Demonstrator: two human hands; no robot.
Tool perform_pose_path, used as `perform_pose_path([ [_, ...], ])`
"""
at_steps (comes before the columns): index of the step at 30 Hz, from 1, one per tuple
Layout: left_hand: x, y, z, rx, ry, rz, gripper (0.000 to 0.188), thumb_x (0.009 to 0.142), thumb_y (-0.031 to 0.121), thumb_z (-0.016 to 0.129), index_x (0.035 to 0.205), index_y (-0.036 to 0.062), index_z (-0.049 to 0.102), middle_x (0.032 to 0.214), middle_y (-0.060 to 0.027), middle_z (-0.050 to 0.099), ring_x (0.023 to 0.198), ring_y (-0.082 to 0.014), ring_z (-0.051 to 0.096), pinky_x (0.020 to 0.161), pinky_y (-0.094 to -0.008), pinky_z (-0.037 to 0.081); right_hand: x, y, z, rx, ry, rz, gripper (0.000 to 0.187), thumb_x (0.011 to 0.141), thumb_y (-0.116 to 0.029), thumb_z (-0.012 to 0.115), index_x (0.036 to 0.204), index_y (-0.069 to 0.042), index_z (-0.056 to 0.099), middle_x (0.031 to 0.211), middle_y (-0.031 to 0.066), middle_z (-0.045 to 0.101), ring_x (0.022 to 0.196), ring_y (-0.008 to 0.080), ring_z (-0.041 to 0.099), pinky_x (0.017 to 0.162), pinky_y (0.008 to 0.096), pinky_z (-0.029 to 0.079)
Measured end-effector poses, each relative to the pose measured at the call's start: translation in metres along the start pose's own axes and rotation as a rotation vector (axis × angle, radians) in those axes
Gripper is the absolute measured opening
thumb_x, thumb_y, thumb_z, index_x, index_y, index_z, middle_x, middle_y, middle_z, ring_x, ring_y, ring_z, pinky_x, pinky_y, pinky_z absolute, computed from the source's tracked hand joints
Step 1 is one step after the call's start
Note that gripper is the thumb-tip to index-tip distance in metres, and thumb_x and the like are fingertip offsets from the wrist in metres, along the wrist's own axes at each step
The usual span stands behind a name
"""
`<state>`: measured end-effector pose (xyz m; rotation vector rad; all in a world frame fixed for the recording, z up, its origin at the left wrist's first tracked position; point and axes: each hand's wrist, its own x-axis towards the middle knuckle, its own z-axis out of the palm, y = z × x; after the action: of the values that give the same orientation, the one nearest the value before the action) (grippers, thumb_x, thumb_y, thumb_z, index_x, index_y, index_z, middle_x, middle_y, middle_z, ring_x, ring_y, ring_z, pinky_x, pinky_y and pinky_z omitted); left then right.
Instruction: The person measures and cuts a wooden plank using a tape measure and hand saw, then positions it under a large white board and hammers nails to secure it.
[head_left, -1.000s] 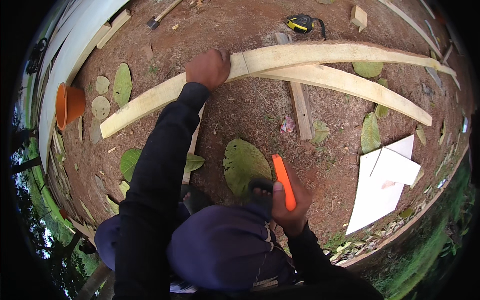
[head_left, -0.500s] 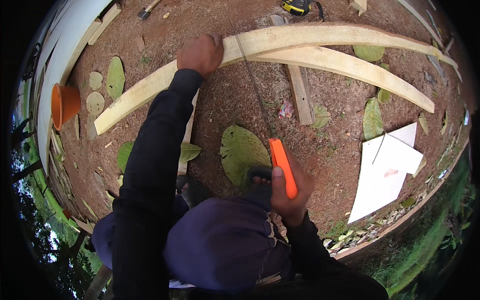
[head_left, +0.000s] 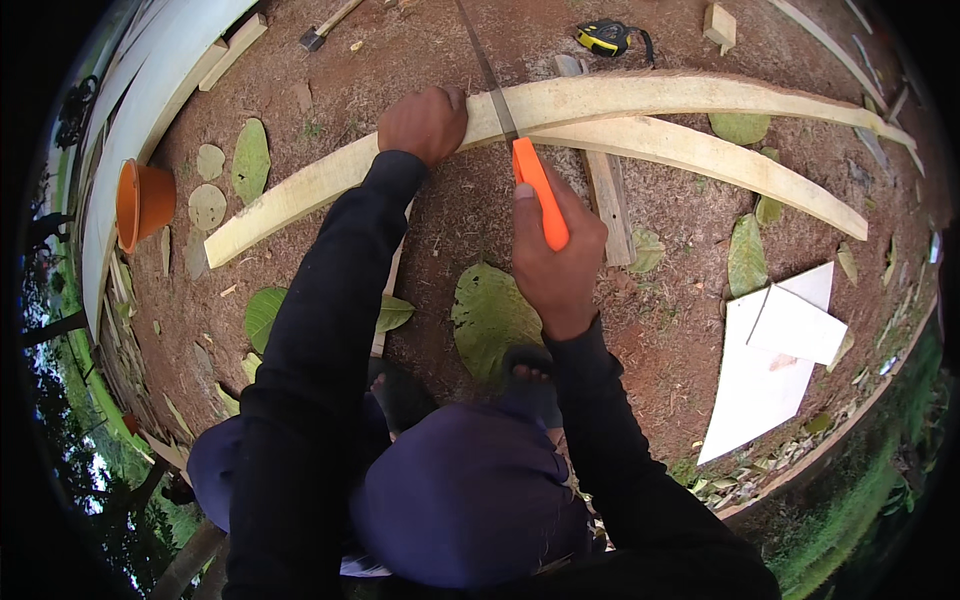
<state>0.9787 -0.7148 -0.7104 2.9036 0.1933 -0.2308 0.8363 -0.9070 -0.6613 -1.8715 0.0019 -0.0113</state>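
A long pale wooden plank [head_left: 640, 98] runs across the far side of the view, bowed by the lens. My left hand [head_left: 424, 124] is closed over it, left of the saw. In my right hand [head_left: 562, 270] is a handsaw [head_left: 541, 195], gripped by its orange handle. The saw's blade crosses the plank just right of my left hand and points away from me; its tip reaches the top edge of the picture. A second pale plank [head_left: 740, 165] slants out from below the first toward the right.
Under the planks lies a weathered wood piece [head_left: 608, 205]. Beyond them are a tape measure [head_left: 605, 38], a hammer [head_left: 315, 38] and a small wood block [head_left: 719, 27]. An orange bucket [head_left: 148, 205] stands left; white sheets [head_left: 760, 375] lie right. My feet are near a large leaf [head_left: 490, 315].
My right hand has pushed the saw forward, away from me, so the handle is now close to the plank. My left hand still holds the plank; the whole view has shifted slightly.
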Motion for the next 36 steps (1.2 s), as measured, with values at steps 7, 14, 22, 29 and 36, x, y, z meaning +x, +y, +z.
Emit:
perform_pose_path([
  [7,-0.023,-0.014,0.011,0.004,0.114,0.025,0.049,0.101,0.037,0.042,0.094,0.0029,0.076,0.090,-0.0280,0.073,0.085,-0.0479,0.070,0.083,-0.0578,0.055,-0.136,-0.026,-0.052,0.194,-0.079,0.160,0.047,0.096,-0.011,0.056,0.137,0.012,0.056,0.112,0.0216,0.074,0.093,0.0305,0.075,0.087,0.0370,0.060],
  [14,-0.006,-0.005,0.015,0.033,0.009,0.009,0.048,0.102,0.038,0.038,0.102,0.0045,0.072,0.103,-0.0267,0.071,0.097,-0.0495,0.066,0.090,-0.0586,0.051,0.034,-0.010,0.004,0.033,-0.056,0.075,0.037,0.096,-0.012,0.064,0.129,0.004,0.064,0.097,0.0213,0.073,0.075,0.0248,0.074,0.069,0.0352,0.056],
  [22,-0.018,-0.006,-0.002,0.003,-0.028,-0.054,0.045,0.102,0.037,0.039,0.105,0.0068,0.073,0.107,-0.0265,0.071,0.098,-0.0501,0.066,0.091,-0.0578,0.051,-0.105,-0.001,-0.034,0.063,0.010,0.047,0.043,0.098,-0.013,0.057,0.136,0.008,0.059,0.111,0.0226,0.074,0.092,0.0283,0.076,0.085,0.0339,0.059],
  [29,-0.008,-0.017,0.013,0.021,0.079,-0.009,0.050,0.101,0.039,0.041,0.092,0.0022,0.074,0.092,-0.0292,0.072,0.089,-0.0488,0.070,0.086,-0.0569,0.054,-0.041,0.006,-0.001,0.101,0.007,0.038,0.041,0.095,-0.008,0.061,0.134,0.006,0.061,0.111,0.0216,0.074,0.096,0.0287,0.076,0.085,0.0351,0.059],
  [36,-0.016,-0.011,0.005,0.059,0.073,-0.018,0.049,0.101,0.039,0.042,0.096,0.0032,0.074,0.092,-0.0305,0.071,0.089,-0.0501,0.069,0.087,-0.0577,0.053,-0.033,0.006,0.000,0.122,0.016,-0.006,0.042,0.098,-0.015,0.060,0.134,0.007,0.061,0.109,0.0230,0.074,0.090,0.0265,0.075,0.079,0.0356,0.059],
])
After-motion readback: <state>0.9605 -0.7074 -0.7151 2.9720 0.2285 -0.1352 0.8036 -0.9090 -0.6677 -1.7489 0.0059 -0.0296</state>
